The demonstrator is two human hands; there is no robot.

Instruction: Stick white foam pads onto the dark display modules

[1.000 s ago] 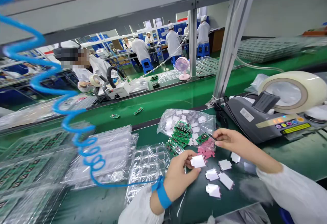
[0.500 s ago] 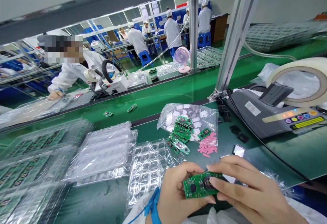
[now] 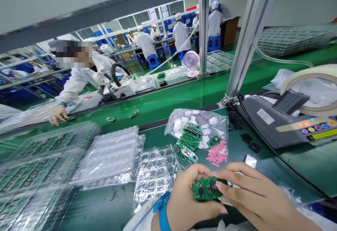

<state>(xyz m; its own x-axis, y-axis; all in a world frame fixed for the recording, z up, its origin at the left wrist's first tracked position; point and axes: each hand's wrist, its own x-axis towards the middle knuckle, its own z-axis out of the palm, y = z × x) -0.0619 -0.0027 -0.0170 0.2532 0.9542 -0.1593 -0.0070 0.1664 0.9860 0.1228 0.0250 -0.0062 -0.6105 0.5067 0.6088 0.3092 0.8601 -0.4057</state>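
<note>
A small green circuit board (image 3: pixel 202 191) with black round parts is held between both hands, low in the head view. My left hand (image 3: pixel 185 201), with a blue band at the wrist, grips its left end between thumb and fingers. From the other side, my right hand (image 3: pixel 252 192) pinches the board's right end, its fingertips on a dark part there. The right fingers cover that end of the board. Just beyond my hands lies a pile of similar circuit boards (image 3: pixel 191 136), partly on a clear plastic bag (image 3: pixel 171 122) of white pieces, beside pink strips (image 3: pixel 218 153).
Clear trays with boards (image 3: pixel 34 167) stack at the left, beside bagged trays (image 3: pixel 110 153) and a clear blister tray (image 3: pixel 152 175). A grey tape dispenser (image 3: pixel 273 122) stands right, its black cable (image 3: pixel 284 175) crossing the bench. A co-worker's hand (image 3: pixel 59 115) reaches over the green belt (image 3: pixel 163 99).
The co-worker's hand has come forward to the belt's edge. Two boards on the belt have shifted slightly left in relation to the bench. My hands keep nearly the same hold.
</note>
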